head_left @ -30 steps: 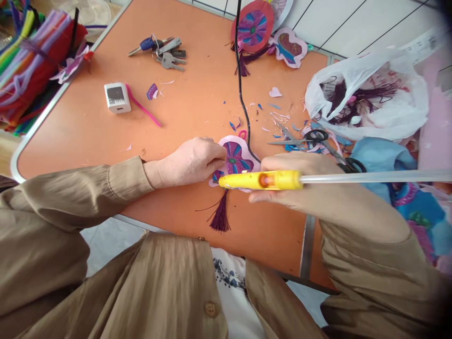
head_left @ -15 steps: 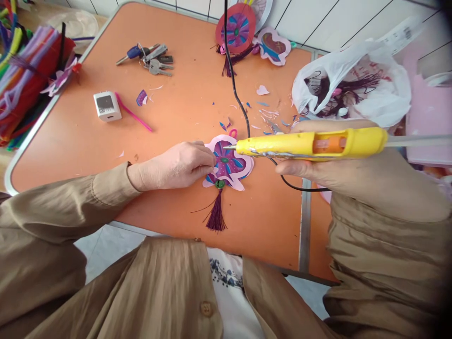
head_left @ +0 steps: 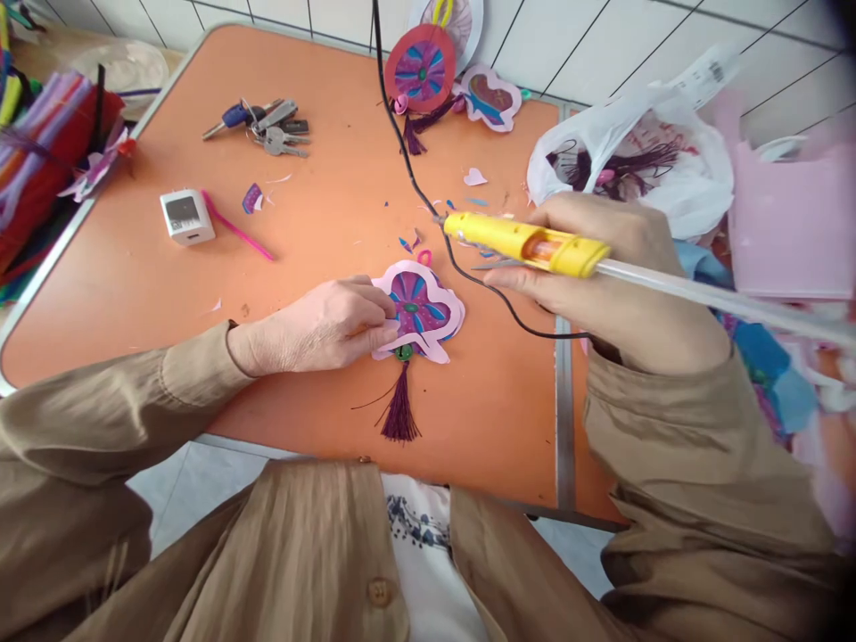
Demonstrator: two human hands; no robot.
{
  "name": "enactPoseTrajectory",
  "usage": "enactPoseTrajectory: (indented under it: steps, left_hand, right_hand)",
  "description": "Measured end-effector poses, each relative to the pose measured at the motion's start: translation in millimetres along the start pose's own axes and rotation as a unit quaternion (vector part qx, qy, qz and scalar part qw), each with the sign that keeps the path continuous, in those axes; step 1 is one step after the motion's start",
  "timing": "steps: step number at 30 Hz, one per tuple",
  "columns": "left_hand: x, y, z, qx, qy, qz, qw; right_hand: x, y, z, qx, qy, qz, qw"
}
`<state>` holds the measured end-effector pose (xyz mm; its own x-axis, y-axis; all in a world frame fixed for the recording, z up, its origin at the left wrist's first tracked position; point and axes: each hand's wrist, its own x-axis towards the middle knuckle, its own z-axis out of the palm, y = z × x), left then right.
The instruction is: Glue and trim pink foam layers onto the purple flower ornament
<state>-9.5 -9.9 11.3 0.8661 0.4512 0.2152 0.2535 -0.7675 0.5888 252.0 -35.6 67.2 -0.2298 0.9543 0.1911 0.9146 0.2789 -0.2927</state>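
My right hand [head_left: 602, 267] is closed round a yellow hot glue gun [head_left: 522, 239], a long clear glue stick [head_left: 709, 294] running out of its back. The gun's nozzle points left, above and to the right of a pink paper ornament [head_left: 456, 308] and apart from it. My left hand [head_left: 327, 325] pinches the ornament's left edge; the fingertips partly hide it. On its front is a purple and blue flower pattern. A green bell [head_left: 403, 352] and a dark purple tassel [head_left: 399, 410] hang at its lower edge, lying on the orange table [head_left: 321, 214].
A black cord [head_left: 411, 169] crosses the table behind the ornament. Keys [head_left: 267, 127], a white charger [head_left: 187, 217] and a pink pipe cleaner [head_left: 237, 227] lie at the left. Further ornaments [head_left: 421, 67] rest by the wall. A plastic bag [head_left: 695, 196] with tassels stands at the right.
My right hand has drawn the glue gun back, away from the ornament, and tilted it. My left hand stays on the ornament's edge. The whole view has shifted slightly.
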Motion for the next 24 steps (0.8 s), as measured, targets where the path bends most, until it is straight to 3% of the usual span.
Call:
enactPoseTrajectory:
  steps: [4, 8, 11, 15, 24]
  left_hand:
    - [1, 0, 0.6, -0.001, 0.005, -0.008, 1.000]
    - [1, 0, 0.8, 0.005, -0.002, -0.014, 1.000]
    - [1, -1, 1.4, 0.011, 0.000, -0.017, 1.000]
    - [0, -3, 2.9, 0.007, 0.005, -0.012, 1.000]
    - [-2, -8, 9.8, 0.008, 0.043, 0.008, 0.999]
  right_hand:
    - [8, 24, 8, -0.096, -0.005, -0.026, 0.995]
    - [13, 48, 22, -0.088, -0.043, -0.017, 0.995]
    - [14, 56, 32, -0.029, -0.018, -0.086, 0.996]
    - [16, 55, 43, -0.018, -0.037, -0.155, 0.987]
    - [12, 68, 54, -0.013, -0.058, -0.126, 0.990]
